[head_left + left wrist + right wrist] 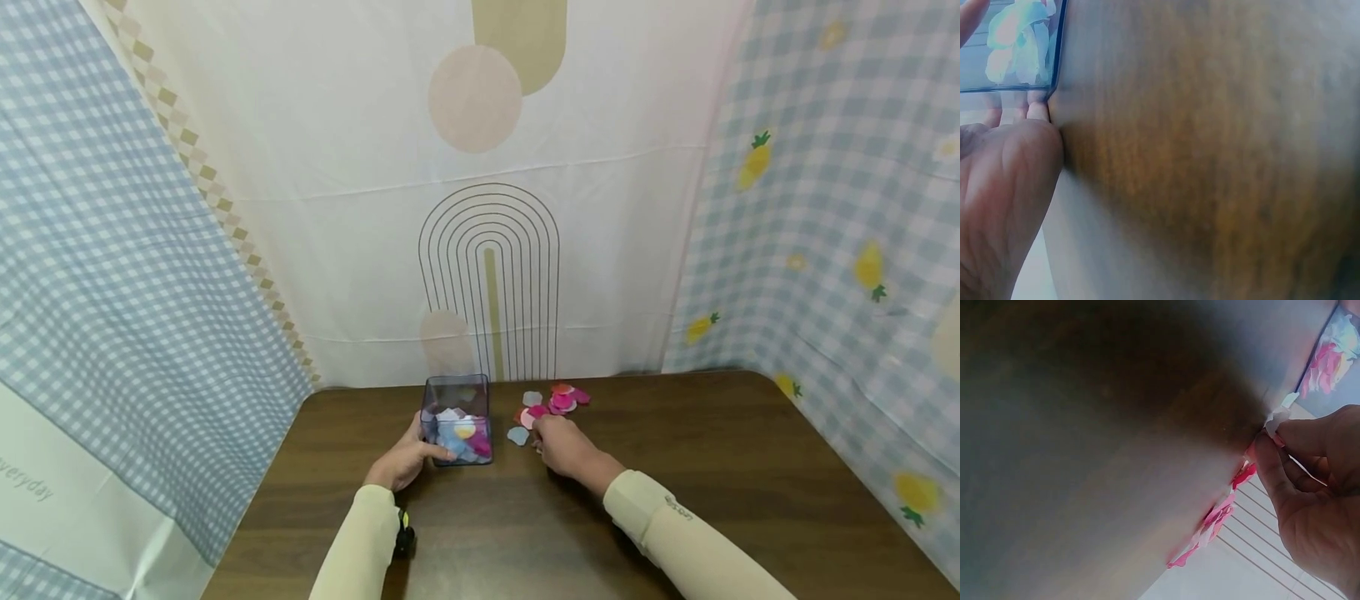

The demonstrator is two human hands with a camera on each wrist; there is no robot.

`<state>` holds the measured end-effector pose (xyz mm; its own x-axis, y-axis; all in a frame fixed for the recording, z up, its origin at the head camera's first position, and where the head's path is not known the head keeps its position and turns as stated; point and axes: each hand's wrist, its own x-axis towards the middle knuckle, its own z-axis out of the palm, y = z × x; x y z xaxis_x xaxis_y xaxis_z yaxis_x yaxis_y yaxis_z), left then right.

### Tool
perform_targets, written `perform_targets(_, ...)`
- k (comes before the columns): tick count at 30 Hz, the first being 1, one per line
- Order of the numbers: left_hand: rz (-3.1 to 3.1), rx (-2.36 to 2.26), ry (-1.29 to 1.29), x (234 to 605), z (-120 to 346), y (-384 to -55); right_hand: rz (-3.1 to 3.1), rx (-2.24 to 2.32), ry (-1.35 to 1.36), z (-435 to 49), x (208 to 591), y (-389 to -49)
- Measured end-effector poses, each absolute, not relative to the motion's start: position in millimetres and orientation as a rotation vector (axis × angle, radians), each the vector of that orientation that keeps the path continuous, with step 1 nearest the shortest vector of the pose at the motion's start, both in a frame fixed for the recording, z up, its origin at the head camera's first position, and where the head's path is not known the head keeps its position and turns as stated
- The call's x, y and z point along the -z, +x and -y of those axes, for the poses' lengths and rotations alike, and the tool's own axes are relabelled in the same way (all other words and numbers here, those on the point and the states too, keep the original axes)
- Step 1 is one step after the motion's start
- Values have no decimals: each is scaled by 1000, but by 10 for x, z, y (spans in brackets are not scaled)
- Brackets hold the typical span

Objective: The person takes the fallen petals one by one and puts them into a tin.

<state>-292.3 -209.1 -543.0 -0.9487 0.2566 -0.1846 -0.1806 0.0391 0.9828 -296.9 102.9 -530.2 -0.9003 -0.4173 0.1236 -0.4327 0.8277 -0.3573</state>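
My left hand (pixel 405 457) grips a clear plastic box (pixel 453 392) by its left side, the thumb across its front. Inside lie fabric-like flower petals (pixel 452 438) in pale blue, white, yellow and magenta. In the left wrist view, fingers show through the wall of the box (pixel 997 91). Right of the box, my right hand (pixel 567 446) is down at the tabletop beside loose petals. Its thumb and forefinger pinch a pale petal (pixel 1279 420) in the right wrist view. Pink and red petals (pixel 561 402) lie just beyond that hand, partly overlapping.
A light blue petal (pixel 517 435) lies between the box and the right hand, with a grey one (pixel 532 398) farther back. The brown wooden table (pixel 712 467) ends at a hanging patterned cloth (pixel 360 317). A black band (pixel 404 537) is at the left wrist.
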Motion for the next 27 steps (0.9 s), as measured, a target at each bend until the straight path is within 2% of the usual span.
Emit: perform_targets(27,-2021,-1998,41,5441,2088,-2938,2987,-659,712,-1034,5297,-3017)
